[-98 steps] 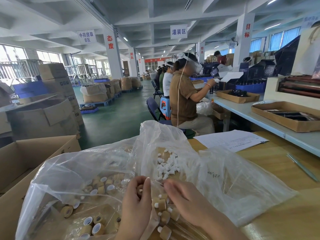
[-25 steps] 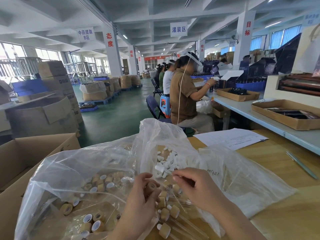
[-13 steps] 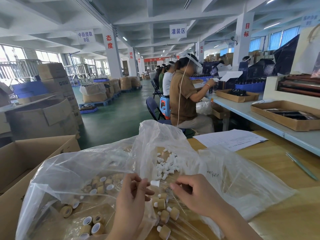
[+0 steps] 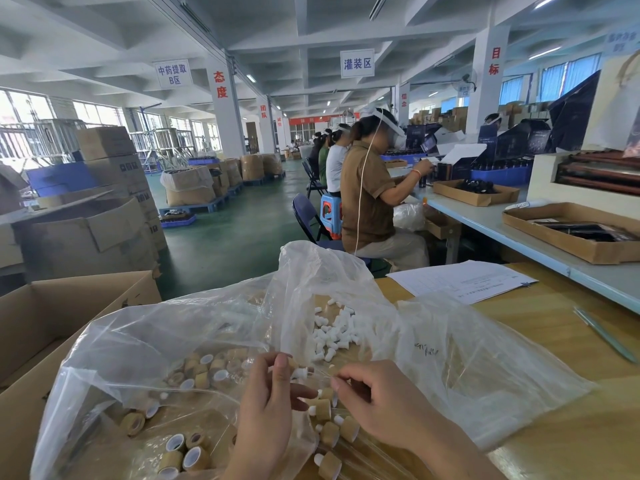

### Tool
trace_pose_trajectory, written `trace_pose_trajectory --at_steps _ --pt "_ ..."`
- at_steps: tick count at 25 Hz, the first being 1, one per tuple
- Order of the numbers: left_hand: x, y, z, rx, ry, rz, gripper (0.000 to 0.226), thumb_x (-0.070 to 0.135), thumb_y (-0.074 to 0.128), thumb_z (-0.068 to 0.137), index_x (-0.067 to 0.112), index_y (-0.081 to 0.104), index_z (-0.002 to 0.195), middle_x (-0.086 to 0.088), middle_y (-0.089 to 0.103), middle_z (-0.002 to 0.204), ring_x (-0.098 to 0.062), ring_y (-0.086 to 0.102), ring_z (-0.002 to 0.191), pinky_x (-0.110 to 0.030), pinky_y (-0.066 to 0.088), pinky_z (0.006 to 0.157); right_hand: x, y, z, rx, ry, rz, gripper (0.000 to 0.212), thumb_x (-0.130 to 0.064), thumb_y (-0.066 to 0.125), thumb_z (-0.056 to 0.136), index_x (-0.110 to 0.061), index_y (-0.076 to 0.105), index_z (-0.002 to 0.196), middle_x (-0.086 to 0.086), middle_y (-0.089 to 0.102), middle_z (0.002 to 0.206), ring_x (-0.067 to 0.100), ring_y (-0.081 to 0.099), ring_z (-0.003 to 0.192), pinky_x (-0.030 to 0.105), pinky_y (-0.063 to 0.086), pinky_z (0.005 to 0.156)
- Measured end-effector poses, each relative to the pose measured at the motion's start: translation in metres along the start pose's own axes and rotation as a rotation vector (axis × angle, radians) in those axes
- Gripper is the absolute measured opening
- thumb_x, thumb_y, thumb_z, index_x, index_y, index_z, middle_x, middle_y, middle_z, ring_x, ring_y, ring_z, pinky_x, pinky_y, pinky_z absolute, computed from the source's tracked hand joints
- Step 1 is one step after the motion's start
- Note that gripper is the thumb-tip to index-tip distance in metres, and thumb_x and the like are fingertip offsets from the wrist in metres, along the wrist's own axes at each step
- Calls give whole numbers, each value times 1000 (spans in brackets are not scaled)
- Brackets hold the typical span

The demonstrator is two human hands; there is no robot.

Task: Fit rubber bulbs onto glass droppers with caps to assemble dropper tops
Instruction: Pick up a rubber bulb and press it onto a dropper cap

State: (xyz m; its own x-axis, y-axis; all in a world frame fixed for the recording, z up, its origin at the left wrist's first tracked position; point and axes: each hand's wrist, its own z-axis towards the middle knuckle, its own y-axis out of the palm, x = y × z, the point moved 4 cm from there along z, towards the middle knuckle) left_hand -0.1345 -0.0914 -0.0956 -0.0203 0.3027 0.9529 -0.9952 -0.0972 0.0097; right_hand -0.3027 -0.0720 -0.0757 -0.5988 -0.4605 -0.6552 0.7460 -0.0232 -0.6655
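Rubber bulbs [image 4: 334,332], small and white, lie loose in a heap on the wooden worktop [image 4: 540,327], under and beside a crumpled clear plastic bag [image 4: 460,368]. Left of the heap, a second clear bag [image 4: 114,362] holds tan caps [image 4: 199,374] with white liners, lying at all angles.

Assembled tops [image 4: 329,433], tan caps with a white tip showing, lie in a loose row just in front of both hands; clear glass tubes run from them toward the lower edge, faint against the plastic.

Left hand [image 4: 266,420]: fingers curled, thumb and forefinger pinched together near a white bulb with a cap [image 4: 302,372]. Whether they have hold of it cannot be told.

Right hand [image 4: 377,405]: fingers bent inward, tips closed at a small cap with a white tip [image 4: 325,393]. Grip unclear; part hidden by the knuckles.

Hands near each other, not touching.

A printed sheet of paper [image 4: 460,280] lies farther back on the worktop, a pen [image 4: 604,336] to the right. Open cardboard box [image 4: 45,320] at far left.
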Motion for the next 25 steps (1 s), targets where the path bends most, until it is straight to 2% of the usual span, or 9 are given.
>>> trace_pose_trajectory --at_steps 3,4,8,10,13,15,17,22,25 --pt "-2 2 -1 -26 5 34 41 46 41 82 9 56 90 -14 67 73 -26 69 62 -26 52 48 0 2 0 18 -18 -25 31 -46 46 93 -24 58 75 -15 51 59 9 44 53 25 31 52" --pt "-2 2 -2 -27 16 48 40 45 40 83 9 58 89 -12 67 72 -25 69 63 -26 52 49 -1 2 0 26 -24 -38 30 -47 45 93 -25 57 76 -15 51 60 9 44 54 24 30 52" --pt "1 -1 -2 6 55 119 32 34 40 94 25 66 78 -2 67 67 -22 64 60 -31 52 52 -4 -1 1 57 -24 -79 32 -43 45 95 -48 48 64 -20 51 59 8 45 54 19 28 50" --pt "2 -2 -2 -9 66 159 34 25 42 97 28 68 75 -4 66 63 -17 61 54 -24 50 51 -5 -2 1 54 -20 -106 35 -42 45 96 -53 46 63 -22 51 60 7 46 54 18 29 50" --pt "5 -4 -2 -24 85 203 33 18 46 97 29 69 76 -6 65 59 -10 59 49 -15 46 48 -2 -2 2 33 -24 -121 34 -42 43 97 -43 46 63 -17 49 60 9 43 54 20 27 50" --pt "6 -4 -2 -27 99 212 29 13 48 96 25 69 79 -5 66 60 -9 60 50 -16 47 47 2 0 2 15 -31 -134 33 -43 42 97 -28 46 69 -12 48 63 11 42 55 21 27 51" --pt "7 -2 -3 -41 113 196 24 8 51 94 21 68 85 -2 69 68 -13 63 52 -20 49 47 5 1 3 -2 -36 -143 34 -44 41 97 -20 47 74 -12 49 65 10 43 56 21 28 52" --pt "9 -2 -3 -70 129 127 16 6 55 91 15 68 86 -4 71 75 -21 65 52 -24 49 46 5 0 3 -47 -10 -131 31 -39 42 99 -23 46 73 -15 49 63 9 43 56 23 29 53" --pt "6 1 -4 -127 82 160 13 8 60 89 15 67 81 -6 71 68 -22 65 50 -26 50 47 1 1 2 -82 4 -142 19 -36 38 100 -31 53 89 -19 50 68 2 47 62 20 33 56"
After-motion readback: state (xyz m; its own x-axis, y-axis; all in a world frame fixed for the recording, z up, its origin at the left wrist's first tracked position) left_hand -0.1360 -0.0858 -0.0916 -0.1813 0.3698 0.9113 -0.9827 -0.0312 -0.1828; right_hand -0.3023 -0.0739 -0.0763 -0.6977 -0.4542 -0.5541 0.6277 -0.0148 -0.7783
